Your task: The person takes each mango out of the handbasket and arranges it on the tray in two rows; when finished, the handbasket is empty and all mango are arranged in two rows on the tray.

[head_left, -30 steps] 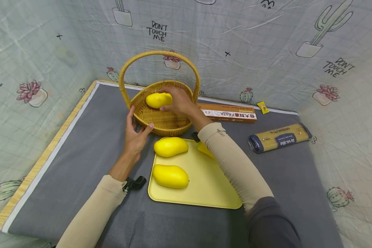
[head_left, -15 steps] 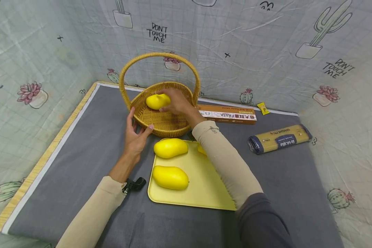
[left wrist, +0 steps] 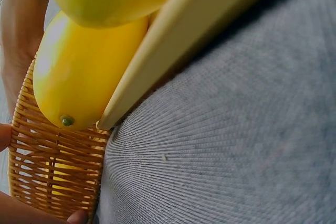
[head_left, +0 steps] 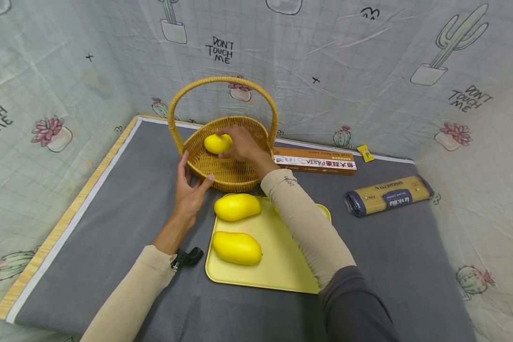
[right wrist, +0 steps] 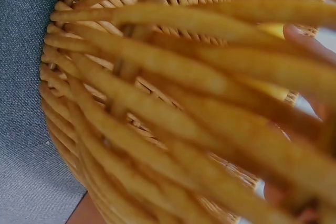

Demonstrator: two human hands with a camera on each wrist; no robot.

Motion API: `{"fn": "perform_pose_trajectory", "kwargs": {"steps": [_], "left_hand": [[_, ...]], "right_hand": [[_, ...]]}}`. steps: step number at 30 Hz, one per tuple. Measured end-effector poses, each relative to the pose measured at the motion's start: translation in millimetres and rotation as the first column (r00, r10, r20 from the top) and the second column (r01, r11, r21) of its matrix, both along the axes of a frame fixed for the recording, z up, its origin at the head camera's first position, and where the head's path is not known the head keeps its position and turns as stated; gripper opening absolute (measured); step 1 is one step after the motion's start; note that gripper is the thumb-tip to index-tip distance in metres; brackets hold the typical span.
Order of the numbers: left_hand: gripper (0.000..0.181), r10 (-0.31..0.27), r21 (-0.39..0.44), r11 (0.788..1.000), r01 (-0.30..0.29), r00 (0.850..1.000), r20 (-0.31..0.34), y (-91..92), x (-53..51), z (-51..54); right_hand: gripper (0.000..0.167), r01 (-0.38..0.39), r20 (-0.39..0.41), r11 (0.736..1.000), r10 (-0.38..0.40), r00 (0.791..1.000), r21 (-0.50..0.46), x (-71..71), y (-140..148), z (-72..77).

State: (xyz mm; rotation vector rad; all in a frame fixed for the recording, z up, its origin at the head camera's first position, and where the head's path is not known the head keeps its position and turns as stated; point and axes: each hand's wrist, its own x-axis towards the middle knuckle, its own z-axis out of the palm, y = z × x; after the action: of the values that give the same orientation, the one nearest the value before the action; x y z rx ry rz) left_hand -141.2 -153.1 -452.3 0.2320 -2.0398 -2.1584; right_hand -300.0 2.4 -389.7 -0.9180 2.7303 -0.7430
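A yellow mango (head_left: 215, 143) is inside the wicker basket (head_left: 232, 183), against its left inner wall. My right hand (head_left: 241, 144) reaches over the rim and grips this mango, covering its right part. With thumb and fingers spread, my left hand (head_left: 190, 192) holds the basket's front-left rim. Two mangoes, a rear one (head_left: 237, 207) and a front one (head_left: 237, 248), lie on the yellow tray (head_left: 278, 266); my right sleeve hides part of the tray. Through the weave in the left wrist view, yellow shows inside the basket (left wrist: 31, 114). Basket wicker (right wrist: 157, 66) fills most of the right wrist view.
Behind and right of the basket lies a pasta box (head_left: 316, 161). A spaghetti packet (head_left: 389, 195) lies farther right, and a small yellow sachet (head_left: 365, 153) near the back edge. The basket's tall handle (head_left: 224, 79) arches above my right hand. Patterned cloth surrounds the table.
My right hand has shifted slightly left and covers more of the mango within the basket. The left hand keeps its hold on the rim. The head view has tilted slightly.
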Motion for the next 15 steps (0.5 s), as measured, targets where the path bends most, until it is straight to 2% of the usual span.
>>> {"fn": "perform_pose_trajectory", "kwargs": {"steps": [6,15], "left_hand": [[0.097,-0.001,0.015,1.000,0.001,1.000,-0.003,1.2,1.9,-0.6],[0.096,0.008,0.010,1.000,-0.008,1.000,-0.013,1.3,0.7,0.6]], "right_hand": [[0.063,-0.016,-0.016,1.000,0.016,1.000,0.013,1.6,0.7,-3.2],[0.056,0.004,-0.005,1.000,-0.004,1.000,-0.020,8.5,-0.2,-3.0]]}}
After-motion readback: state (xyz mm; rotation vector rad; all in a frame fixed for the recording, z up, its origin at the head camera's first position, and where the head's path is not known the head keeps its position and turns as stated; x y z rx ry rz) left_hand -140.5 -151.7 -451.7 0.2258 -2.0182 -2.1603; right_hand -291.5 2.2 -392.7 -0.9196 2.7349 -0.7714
